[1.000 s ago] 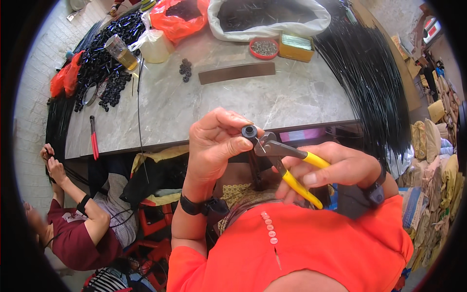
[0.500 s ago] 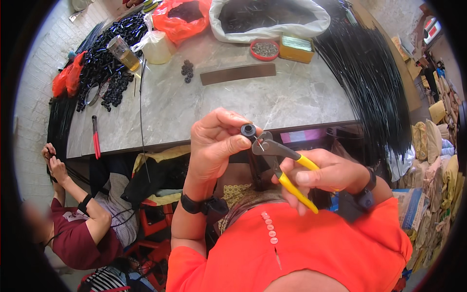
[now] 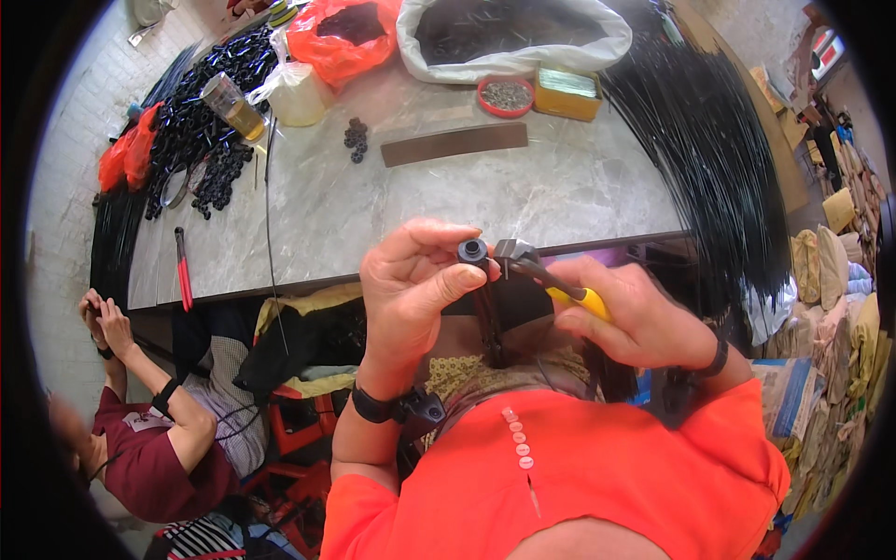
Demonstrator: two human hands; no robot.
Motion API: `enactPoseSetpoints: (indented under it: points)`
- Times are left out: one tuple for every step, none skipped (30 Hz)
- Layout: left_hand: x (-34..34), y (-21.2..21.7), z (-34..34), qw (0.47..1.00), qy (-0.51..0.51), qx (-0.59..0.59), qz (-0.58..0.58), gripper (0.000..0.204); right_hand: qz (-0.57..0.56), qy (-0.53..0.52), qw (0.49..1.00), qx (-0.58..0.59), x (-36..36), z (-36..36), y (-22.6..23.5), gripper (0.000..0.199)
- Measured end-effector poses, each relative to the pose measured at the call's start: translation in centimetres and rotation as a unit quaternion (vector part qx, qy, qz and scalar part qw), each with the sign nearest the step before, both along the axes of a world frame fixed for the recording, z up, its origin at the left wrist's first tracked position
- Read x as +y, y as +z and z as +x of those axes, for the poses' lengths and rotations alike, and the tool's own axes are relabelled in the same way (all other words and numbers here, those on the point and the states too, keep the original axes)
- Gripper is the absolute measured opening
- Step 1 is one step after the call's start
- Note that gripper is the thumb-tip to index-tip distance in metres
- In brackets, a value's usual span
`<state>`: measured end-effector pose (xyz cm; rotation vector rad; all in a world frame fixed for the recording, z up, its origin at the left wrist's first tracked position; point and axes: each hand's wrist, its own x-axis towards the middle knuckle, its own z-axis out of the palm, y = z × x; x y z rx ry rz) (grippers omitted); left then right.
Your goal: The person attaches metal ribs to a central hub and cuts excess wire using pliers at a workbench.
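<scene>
My left hand (image 3: 411, 294) pinches a small black round fitting (image 3: 472, 250) with a hole in its top, between thumb and fingers. Below that grip a dark rod (image 3: 488, 327) runs down toward my lap; whether it joins the fitting I cannot tell. Wrapped round yellow-handled pliers (image 3: 590, 302), my right hand (image 3: 635, 313) keeps their dark metal head (image 3: 516, 250) just right of the fitting. The jaws are turned nearly edge-on, and anything between them is hidden. Both hands are in front of the table's near edge.
On the grey table (image 3: 448, 201) lie a dark flat strip (image 3: 455, 145), a red dish of small metal pieces (image 3: 505, 97), a yellow box (image 3: 567, 96) and red-handled pliers (image 3: 183, 271). Black rods (image 3: 709, 140) spread at right. A co-worker (image 3: 168, 448) sits at left.
The pliers have turned in my right hand, their handles now closer together. Their head has lifted slightly, and the thin pin seen at the jaws no longer shows. The fitting stays in my left hand.
</scene>
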<state>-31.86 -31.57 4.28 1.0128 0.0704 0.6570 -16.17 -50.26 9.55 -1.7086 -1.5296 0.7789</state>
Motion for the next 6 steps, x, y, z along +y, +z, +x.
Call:
enactPoseSetpoints:
  points:
    - [-0.02,0.0,-0.01,1.0,0.002,-0.001,0.004,0.029,0.052,0.009,0.993,-0.105,0.36,0.24,-0.08,0.037]
    - [-0.05,-0.04,-0.02,1.0,0.005,-0.004,0.009,0.029,0.103,0.019,0.972,-0.209,0.53,0.33,-0.19,0.04]
    - [-0.08,-0.15,0.01,1.0,0.009,-0.007,0.014,0.029,0.085,0.008,0.974,-0.209,0.5,0.31,-0.28,0.042]
    - [-0.11,-0.26,0.01,1.0,0.013,-0.01,0.019,0.029,0.066,-0.002,0.976,-0.208,0.45,0.24,-0.38,0.044]
    - [-0.14,-0.34,-0.01,1.0,0.013,-0.012,0.015,0.028,0.048,-0.012,0.977,-0.207,0.4,0.15,-0.47,0.046]
    - [-0.2,-0.43,-0.07,1.0,0.014,-0.013,0.011,0.028,0.033,-0.025,0.977,-0.208,0.32,0.08,-0.6,0.047]
